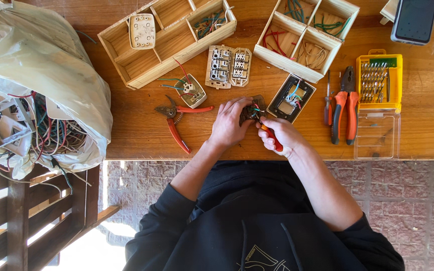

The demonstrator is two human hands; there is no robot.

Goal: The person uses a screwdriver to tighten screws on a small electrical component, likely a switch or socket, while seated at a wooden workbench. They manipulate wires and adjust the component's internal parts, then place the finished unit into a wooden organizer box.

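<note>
Mostly covered by the left hand [228,125]: the small wired switch module [252,110], only its top edge and coloured wires seen. Buried in the right hand [281,136]: the orange-handled screwdriver [274,140], tip hidden against that module. Cut by the top edge, far right of the module: a dark phone [414,20]. Too small to sort: bits in the yellow case [379,81]

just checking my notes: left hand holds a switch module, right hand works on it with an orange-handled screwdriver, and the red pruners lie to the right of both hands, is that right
One thing is off. In the head view the red pruners lie to the left of both hands, not the right. The rest stands: the left hand holds the switch module, and the right hand works on it with the orange-handled screwdriver.
</note>
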